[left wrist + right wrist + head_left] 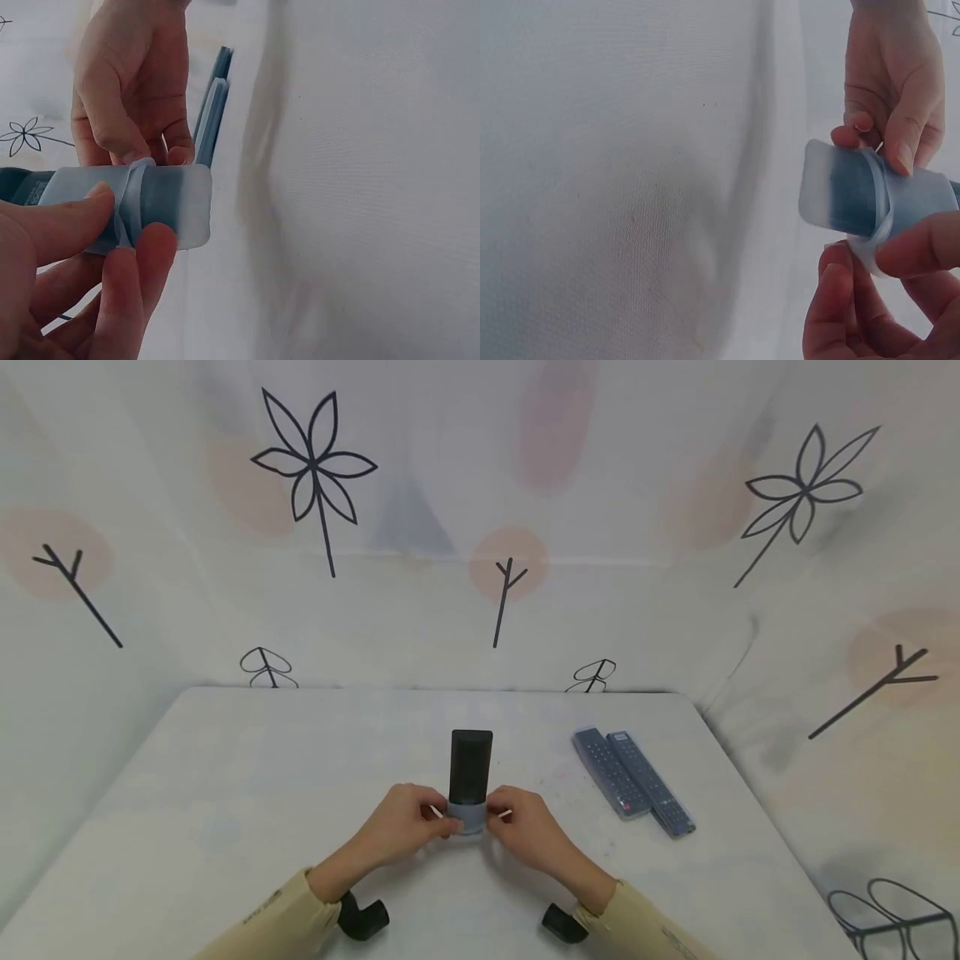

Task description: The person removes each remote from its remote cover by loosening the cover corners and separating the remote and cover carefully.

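I hold a dark remote (472,770) between both hands near the middle of the table (225,793), a little toward the near edge, its far end pointing at the back edge. A translucent silicone sleeve (468,817) covers its near end, and the rest of the dark body is bare. My left hand (405,822) pinches the sleeve's rim on the left side, thumb on top and fingertips (154,244) beneath, and the wrist view shows the rim bunched into a ridge under that grip. My right hand (525,827) pinches the same rim on the right side, the thumb (922,244) pressed on the rolled edge and the other fingers curled under it. The capped end of the sleeve (832,187) sticks out past my fingers, rounded and cloudy, with the dark body showing through. Toward the right edge of the table, well apart from my hands, two more remotes (633,772) lie side by side and touching, angled from the back toward the near right corner; the left one looks paler, as though sleeved, but I cannot tell for sure. The table is covered in white cloth.
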{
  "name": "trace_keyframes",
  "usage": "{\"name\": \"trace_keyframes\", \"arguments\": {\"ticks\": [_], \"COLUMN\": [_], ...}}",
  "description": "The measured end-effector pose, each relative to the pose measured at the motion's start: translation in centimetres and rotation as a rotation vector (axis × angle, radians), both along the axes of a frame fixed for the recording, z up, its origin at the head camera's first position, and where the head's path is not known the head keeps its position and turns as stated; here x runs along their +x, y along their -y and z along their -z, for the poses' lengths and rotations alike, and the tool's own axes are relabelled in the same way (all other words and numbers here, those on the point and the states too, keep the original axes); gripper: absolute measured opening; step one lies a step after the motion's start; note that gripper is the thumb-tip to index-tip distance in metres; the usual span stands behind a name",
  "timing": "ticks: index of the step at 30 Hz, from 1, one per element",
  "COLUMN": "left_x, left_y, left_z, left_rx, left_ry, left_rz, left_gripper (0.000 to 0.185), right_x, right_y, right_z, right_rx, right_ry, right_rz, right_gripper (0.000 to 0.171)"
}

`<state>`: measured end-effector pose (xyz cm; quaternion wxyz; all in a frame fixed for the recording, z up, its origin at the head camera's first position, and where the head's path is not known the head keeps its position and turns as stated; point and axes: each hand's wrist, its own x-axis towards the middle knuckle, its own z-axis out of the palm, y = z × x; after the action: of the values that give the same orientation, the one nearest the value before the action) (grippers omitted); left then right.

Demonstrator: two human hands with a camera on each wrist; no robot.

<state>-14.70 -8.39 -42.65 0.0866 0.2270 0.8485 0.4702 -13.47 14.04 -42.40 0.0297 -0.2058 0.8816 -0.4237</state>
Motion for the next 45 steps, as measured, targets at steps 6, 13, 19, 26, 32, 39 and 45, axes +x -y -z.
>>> {"name": "trace_keyframes", "arguments": {"ticks": [6,13,19,26,32,39,45], "left_x": [0.1,0.1,0.0,0.1,0.2,0.2,0.2], "left_y": [0.1,0.3,0.3,0.3,0.4,0.4,0.3], "left_z": [-0.2,-0.1,-0.1,0.0,0.0,-0.1,0.1], "left_rx": [0.000,0.053,0.076,0.075,0.037,0.038,0.012], "left_ry": [-0.002,-0.031,-0.053,-0.064,-0.064,-0.099,-0.134], "left_rz": [-0.005,0.019,0.030,0.017,-0.009,-0.041,-0.061], "left_gripper": [0.016,0.008,0.005,0.006,0.008,0.009,0.010], "right_x": [0.3,0.5,0.5,0.4,0.6,1.0,1.1], "right_y": [0.0,-0.1,-0.2,-0.4,-0.7,-0.7,-0.6], "right_z": [-0.1,-0.2,-0.2,-0.7,-2.0,-3.6,-4.3], "right_rx": [-0.034,-0.089,-0.153,-0.191,-0.265,-0.347,-0.438], "right_ry": [0.011,-0.013,0.002,-0.009,-0.050,-0.080,-0.116], "right_rz": [0.012,0.078,0.056,0.101,0.116,0.132,0.104], "right_gripper": [0.021,0.020,0.015,0.015,0.022,0.032,0.040]}}
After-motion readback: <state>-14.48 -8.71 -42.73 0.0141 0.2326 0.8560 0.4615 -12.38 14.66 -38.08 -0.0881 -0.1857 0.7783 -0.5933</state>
